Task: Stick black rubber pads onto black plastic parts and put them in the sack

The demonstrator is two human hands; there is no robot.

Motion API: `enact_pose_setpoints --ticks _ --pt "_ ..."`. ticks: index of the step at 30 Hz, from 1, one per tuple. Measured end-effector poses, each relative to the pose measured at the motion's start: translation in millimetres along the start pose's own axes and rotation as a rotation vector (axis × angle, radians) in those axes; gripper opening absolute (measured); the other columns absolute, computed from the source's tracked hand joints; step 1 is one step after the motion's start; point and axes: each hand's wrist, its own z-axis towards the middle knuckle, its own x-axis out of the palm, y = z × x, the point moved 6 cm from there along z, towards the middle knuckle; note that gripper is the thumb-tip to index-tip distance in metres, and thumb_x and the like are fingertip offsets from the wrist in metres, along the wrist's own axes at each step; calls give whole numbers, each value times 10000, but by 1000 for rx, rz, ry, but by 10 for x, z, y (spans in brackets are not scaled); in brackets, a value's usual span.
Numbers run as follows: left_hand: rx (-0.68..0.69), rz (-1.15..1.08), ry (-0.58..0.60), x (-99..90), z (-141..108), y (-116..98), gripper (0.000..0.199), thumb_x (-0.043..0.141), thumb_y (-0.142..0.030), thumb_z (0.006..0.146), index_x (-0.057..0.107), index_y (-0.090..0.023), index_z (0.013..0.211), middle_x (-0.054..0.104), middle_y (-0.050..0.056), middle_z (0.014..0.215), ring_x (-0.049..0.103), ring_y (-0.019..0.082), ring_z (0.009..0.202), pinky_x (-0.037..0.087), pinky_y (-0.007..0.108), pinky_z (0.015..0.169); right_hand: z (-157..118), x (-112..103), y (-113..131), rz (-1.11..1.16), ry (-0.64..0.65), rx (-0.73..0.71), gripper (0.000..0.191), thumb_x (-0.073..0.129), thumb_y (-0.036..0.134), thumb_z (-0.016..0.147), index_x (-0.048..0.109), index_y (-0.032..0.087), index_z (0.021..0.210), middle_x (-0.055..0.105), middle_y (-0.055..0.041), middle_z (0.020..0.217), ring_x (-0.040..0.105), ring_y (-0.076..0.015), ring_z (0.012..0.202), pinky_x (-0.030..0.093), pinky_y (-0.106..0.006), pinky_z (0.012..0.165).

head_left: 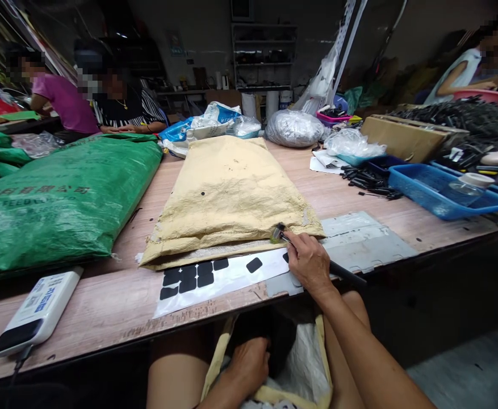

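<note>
In the head view, the black rod [348, 275] was in my right hand [308, 258], just above the near edge of the table [116, 318]. My fingers were closed around it, the knuckles up, with its thick end slanting out to the right below my palm and its thin end pointing away to the left, beside the front edge of a cream sack [235, 193]. My right forearm reached in from the lower right, the wrist nearly straight. My left hand [249, 366] was lower, inside the mouth of a bag [308, 349] between my thighs, its fingers curled; I could not tell whether they held anything. Left of my right hand, a white sheet [231, 284] with black rounded squares [189, 277] lay partly under the cream sack. A grey sheet [368, 238] lay to the right. Farther out were a green sack [65, 199] on the left and a blue tray [440, 204] on the right.
</note>
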Motion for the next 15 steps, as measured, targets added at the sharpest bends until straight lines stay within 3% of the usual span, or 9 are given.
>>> enact_pose_setpoints --ticks 3,6,8,11,13,15 --pt "-24 11 57 100 4 49 402 509 -190 856 703 -190 1208 727 163 1174 672 335 1138 508 439 954 -3 -2 -1 1 -5 3 339 558 224 941 667 259 1260 669 -52 968 553 -210 911 383 -324 811" --pt "131 -34 42 -198 -196 -226 398 608 -270 810 718 -293 1192 728 99 1154 680 325 1095 518 447 943 -6 6 -5 0 -2 -1 337 562 230 943 664 258 1263 672 -48 978 554 -212 915 380 -325 817" --pt "296 -136 47 -561 -373 -493 339 660 -380 810 722 -414 1141 737 22 1091 693 280 1002 541 404 863 -7 13 -9 -5 -1 -3 340 569 233 938 664 259 1264 674 -47 984 554 -211 916 380 -325 815" --pt "443 -317 -81 -1299 -504 -718 264 608 -410 881 734 -393 1113 758 -22 973 687 208 852 530 317 754 -8 19 -15 -14 -2 -5 342 569 238 935 662 259 1264 674 -46 987 551 -209 913 379 -322 808" --pt "435 -316 -277 -1802 -446 -668 268 515 -396 944 749 -296 1024 761 -6 937 676 197 834 511 304 756 -7 21 -18 -14 -4 -7 345 563 236 934 661 260 1264 674 -44 987 550 -208 914 378 -317 806" --pt "280 -152 -530 -2233 -315 -471 283 481 -336 949 744 -235 951 760 33 933 675 217 838 493 318 754 -6 24 -22 -9 -4 -9 347 556 234 934 659 258 1265 674 -43 986 551 -208 915 376 -314 810"
